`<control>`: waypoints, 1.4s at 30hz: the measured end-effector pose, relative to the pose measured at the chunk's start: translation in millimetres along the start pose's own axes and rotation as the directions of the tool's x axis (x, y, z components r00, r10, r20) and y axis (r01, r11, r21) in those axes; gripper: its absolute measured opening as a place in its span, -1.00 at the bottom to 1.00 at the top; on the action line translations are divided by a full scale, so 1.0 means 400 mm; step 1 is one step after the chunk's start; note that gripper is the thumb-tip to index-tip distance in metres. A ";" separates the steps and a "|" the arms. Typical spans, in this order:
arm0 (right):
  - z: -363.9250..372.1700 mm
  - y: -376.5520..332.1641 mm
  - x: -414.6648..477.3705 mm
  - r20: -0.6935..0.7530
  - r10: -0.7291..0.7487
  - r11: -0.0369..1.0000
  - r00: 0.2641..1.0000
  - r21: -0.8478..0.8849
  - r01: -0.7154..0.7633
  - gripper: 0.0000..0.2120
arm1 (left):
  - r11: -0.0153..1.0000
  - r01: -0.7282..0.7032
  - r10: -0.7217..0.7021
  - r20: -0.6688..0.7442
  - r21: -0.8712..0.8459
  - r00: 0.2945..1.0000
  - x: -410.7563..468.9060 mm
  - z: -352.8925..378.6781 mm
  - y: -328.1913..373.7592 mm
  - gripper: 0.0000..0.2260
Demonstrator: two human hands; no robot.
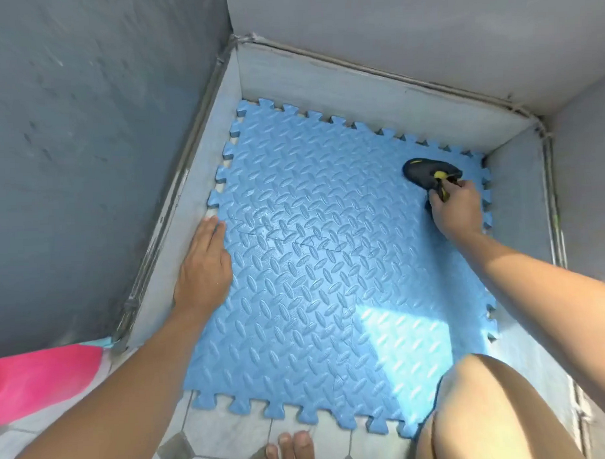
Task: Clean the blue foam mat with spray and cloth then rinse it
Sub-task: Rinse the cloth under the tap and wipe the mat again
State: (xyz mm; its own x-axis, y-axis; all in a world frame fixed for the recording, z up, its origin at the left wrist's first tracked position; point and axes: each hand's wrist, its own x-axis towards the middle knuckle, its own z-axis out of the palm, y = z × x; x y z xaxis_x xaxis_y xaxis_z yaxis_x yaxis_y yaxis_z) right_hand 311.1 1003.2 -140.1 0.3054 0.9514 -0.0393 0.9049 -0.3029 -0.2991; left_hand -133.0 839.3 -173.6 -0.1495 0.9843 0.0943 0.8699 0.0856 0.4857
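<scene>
Mat (pixel 329 262) blue foam, no readable writing | left hand (pixel 203 267) flat, empty | right hand (pixel 456 208) gripping dark cloth (pixel 426 173)

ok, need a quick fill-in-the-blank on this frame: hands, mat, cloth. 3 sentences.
1. The right hand presses a dark ____ onto the far right corner of the mat.
2. The left hand lies flat on the mat's ____ edge.
3. The foam mat is ____ in colour.

Missing words: cloth; left; blue
</scene>
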 end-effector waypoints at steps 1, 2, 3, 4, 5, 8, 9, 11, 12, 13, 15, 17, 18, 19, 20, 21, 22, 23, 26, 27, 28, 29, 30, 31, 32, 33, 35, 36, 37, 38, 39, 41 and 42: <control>-0.010 0.029 -0.036 -0.002 0.028 1.000 1.000 0.005 -0.028 -0.57 | 1.000 0.003 -0.003 0.009 -0.004 1.000 0.001 -0.002 0.002 -0.58; -0.013 0.033 -0.069 0.003 0.023 0.999 1.000 0.023 -0.023 -0.57 | 1.000 0.003 -0.003 0.012 -0.006 1.000 0.001 -0.004 0.004 -0.58; -0.007 0.018 -0.098 0.012 -0.023 0.999 1.000 0.043 0.022 -0.58 | 1.000 0.001 0.000 0.010 -0.005 1.000 0.001 -0.005 0.004 -0.59; 0.000 -0.008 -0.131 0.034 -0.098 0.994 0.995 0.055 0.096 -0.59 | 1.000 -0.003 0.003 0.008 -0.002 1.000 0.002 -0.006 0.004 -0.59; 0.009 -0.040 -0.170 0.070 -0.194 0.980 0.978 0.057 0.191 -0.61 | 1.000 -0.004 0.004 0.007 0.000 1.000 0.002 -0.004 0.003 -0.59; 0.032 -0.120 -0.334 0.259 -0.572 0.819 0.778 0.126 0.560 -0.66 | 1.000 -0.003 0.003 0.002 0.010 1.000 0.000 0.003 0.000 -0.60; 0.035 -0.132 -0.394 0.302 -0.698 0.711 0.649 0.187 0.678 -0.68 | 1.000 -0.008 0.008 -0.006 0.015 1.000 -0.001 0.006 -0.003 -0.60; 0.037 -0.114 -0.498 0.355 -0.860 0.480 0.367 0.317 0.818 -0.72 | 0.999 -0.026 0.027 -0.018 0.019 0.999 0.002 0.008 -0.008 -0.61; 0.032 -0.090 -0.539 0.378 -0.896 0.378 0.234 0.369 0.849 -0.73 | 0.999 -0.031 0.031 -0.023 0.019 0.999 0.003 0.010 -0.010 -0.61; 0.027 -0.059 -0.572 0.410 -0.905 0.294 0.116 0.402 0.867 -0.73 | 0.999 -0.032 0.032 -0.032 0.019 0.999 0.002 0.013 -0.010 -0.61; -0.001 0.008 -0.591 0.484 -0.875 0.210 -0.019 0.414 0.886 -0.73 | 0.999 -0.032 0.033 -0.062 0.017 0.998 0.001 0.019 -0.011 -0.62; -0.037 0.078 -0.537 0.523 -0.851 0.250 0.044 0.331 0.910 -0.76 | 0.999 -0.030 0.032 -0.077 0.026 0.997 0.004 0.024 -0.020 -0.62; -0.056 0.114 -0.492 0.521 -0.839 0.328 0.154 0.260 0.908 -0.76 | 0.999 -0.034 0.036 -0.077 0.032 0.996 0.008 0.025 -0.023 -0.62; -0.075 0.147 -0.441 0.497 -0.813 0.439 0.302 0.183 0.880 -0.75 | 0.998 -0.043 0.046 -0.071 0.041 0.996 0.011 0.024 -0.021 -0.61; -0.090 0.183 -0.393 0.452 -0.757 0.569 0.472 0.102 0.816 -0.73 | 0.997 -0.054 0.056 -0.047 0.050 0.997 0.008 0.023 -0.008 -0.58; -0.102 0.215 -0.348 0.389 -0.667 0.697 0.636 0.023 0.717 -0.70 | 0.996 -0.067 0.067 -0.001 0.065 0.998 -0.005 0.025 0.019 -0.54; -0.111 0.238 -0.307 0.323 -0.539 0.813 0.778 -0.045 0.581 -0.68 | 0.992 -0.088 0.081 0.072 0.092 0.994 -0.025 0.030 0.054 -0.49; -0.112 0.256 -0.276 0.261 -0.370 0.910 0.891 -0.090 0.405 -0.66 | 0.983 -0.128 0.107 0.156 0.131 0.982 -0.055 0.043 0.090 -0.43; -0.094 0.223 -0.267 0.163 -0.017 0.997 0.986 -0.069 0.028 -0.62 | 0.945 -0.253 0.194 0.268 0.207 0.944 -0.122 0.075 0.147 -0.28; -0.087 0.190 -0.293 0.168 -0.041 0.997 0.985 -0.051 0.050 -0.62 | 0.945 -0.249 0.188 0.269 0.213 0.944 -0.124 0.075 0.148 -0.26; -0.076 0.157 -0.332 0.184 -0.127 0.991 0.975 -0.025 0.134 -0.62 | 0.947 -0.237 0.175 0.272 0.215 0.946 -0.121 0.072 0.145 -0.25; -0.064 0.124 -0.381 0.204 -0.246 0.969 0.947 0.017 0.248 -0.62 | 0.949 -0.228 0.164 0.280 0.216 0.946 -0.120 0.068 0.142 -0.24; -0.054 0.095 -0.436 0.239 -0.378 0.925 0.894 0.069 0.373 -0.62 | 0.949 -0.224 0.157 0.283 0.220 0.946 -0.119 0.065 0.139 -0.24; -0.045 0.069 -0.491 0.289 -0.518 0.854 0.805 0.127 0.504 -0.64 | 0.948 -0.224 0.155 0.286 0.226 0.946 -0.119 0.065 0.139 -0.24; -0.042 0.048 -0.544 0.340 -0.659 0.748 0.671 0.202 0.633 -0.68 | 0.947 -0.227 0.157 0.289 0.227 0.944 -0.120 0.066 0.142 -0.23; -0.043 0.035 -0.588 0.392 -0.779 0.610 0.489 0.294 0.736 -0.71 | 0.948 -0.228 0.159 0.291 0.223 0.944 -0.120 0.067 0.145 -0.23; -0.055 0.045 -0.637 0.493 -0.859 0.391 0.138 0.459 0.798 -0.78 | 0.951 -0.224 0.158 0.285 0.212 0.945 -0.120 0.064 0.148 -0.23; -0.067 0.065 -0.644 0.547 -0.836 0.347 0.026 0.492 0.798 -0.80 | 0.952 -0.221 0.156 0.286 0.212 0.945 -0.119 0.063 0.147 -0.23; -0.084 0.089 -0.638 0.603 -0.797 0.337 -0.032 0.487 0.806 -0.81 | 0.952 -0.220 0.154 0.288 0.212 0.945 -0.118 0.062 0.147 -0.24; -0.101 0.117 -0.621 0.661 -0.749 0.341 -0.054 0.454 0.823 -0.80 | 0.953 -0.219 0.153 0.290 0.211 0.945 -0.118 0.061 0.148 -0.24; -0.120 0.142 -0.594 0.713 -0.700 0.353 -0.046 0.402 0.845 -0.78 | 0.953 -0.219 0.153 0.290 0.208 0.945 -0.119 0.059 0.149 -0.24; -0.152 0.182 -0.513 0.781 -0.619 0.426 0.083 0.245 0.871 -0.74 | 0.954 -0.219 0.156 0.289 0.203 0.944 -0.120 0.058 0.151 -0.24; -0.164 0.194 -0.463 0.772 -0.601 0.490 0.207 0.152 0.858 -0.73 | 0.955 -0.215 0.153 0.286 0.202 0.946 -0.120 0.057 0.152 -0.24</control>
State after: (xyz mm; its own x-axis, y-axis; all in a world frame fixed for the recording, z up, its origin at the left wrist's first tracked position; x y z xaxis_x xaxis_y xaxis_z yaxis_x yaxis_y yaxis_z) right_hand 344.3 799.8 -93.4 -0.7096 0.4216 -0.5646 0.6606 0.6767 -0.3249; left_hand -62.1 801.0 -168.4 0.1258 0.9884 -0.0851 0.9582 -0.0989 0.2685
